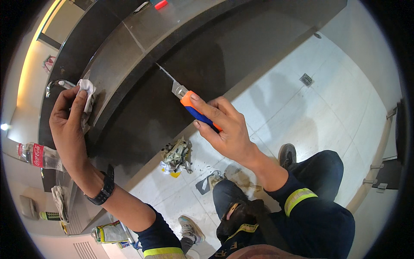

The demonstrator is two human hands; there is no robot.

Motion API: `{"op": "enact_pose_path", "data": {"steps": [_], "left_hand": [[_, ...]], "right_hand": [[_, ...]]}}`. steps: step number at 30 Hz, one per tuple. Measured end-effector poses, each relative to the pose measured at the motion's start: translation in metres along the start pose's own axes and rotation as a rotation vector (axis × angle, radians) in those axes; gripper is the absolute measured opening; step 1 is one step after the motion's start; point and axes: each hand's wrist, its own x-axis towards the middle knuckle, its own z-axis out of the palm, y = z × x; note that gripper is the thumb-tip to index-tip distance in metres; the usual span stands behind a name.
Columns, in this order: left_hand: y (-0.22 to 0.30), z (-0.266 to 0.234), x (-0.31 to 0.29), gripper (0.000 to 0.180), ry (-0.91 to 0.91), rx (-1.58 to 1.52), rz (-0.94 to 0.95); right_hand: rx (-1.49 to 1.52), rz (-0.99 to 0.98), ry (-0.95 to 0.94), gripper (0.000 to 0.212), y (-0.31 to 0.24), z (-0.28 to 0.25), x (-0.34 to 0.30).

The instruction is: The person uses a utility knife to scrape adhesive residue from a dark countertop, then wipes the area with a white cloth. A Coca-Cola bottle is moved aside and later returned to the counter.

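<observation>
My right hand [233,131] is closed around an orange and blue utility knife [188,101], with the index finger stretched along its handle. The knife's metal blade is out. Its tip lies at the lower end of a thin pale joint line [165,71] on the dark curved front of the counter [129,116]; whether it touches cannot be told. Up on the left, my left hand [71,114] pinches a crumpled white cloth or tissue [87,86] between thumb and fingers, beside the counter's raised edge. Part of that white piece is hidden behind the thumb.
A chrome faucet [58,85] stands beyond my left hand. A clear bottle with a red label [39,155] is by my left forearm. Crumpled wrappings [177,155] lie on the pale tiled floor [276,112]. A square drain [306,79] sits farther right. A red cap [161,4] rests on the counter.
</observation>
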Motion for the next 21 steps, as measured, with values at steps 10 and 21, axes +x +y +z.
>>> {"op": "enact_pose_path", "data": {"steps": [10, 21], "left_hand": [[-0.011, -0.008, 0.003, 0.020, -0.037, -0.012, 0.015], [-0.008, -0.006, 0.003, 0.021, -0.031, -0.038, 0.014]], "right_hand": [[0.021, 0.015, -0.049, 0.062, -0.020, -0.001, 0.024], [0.031, 0.072, -0.057, 0.061, -0.039, -0.011, 0.036]]}}
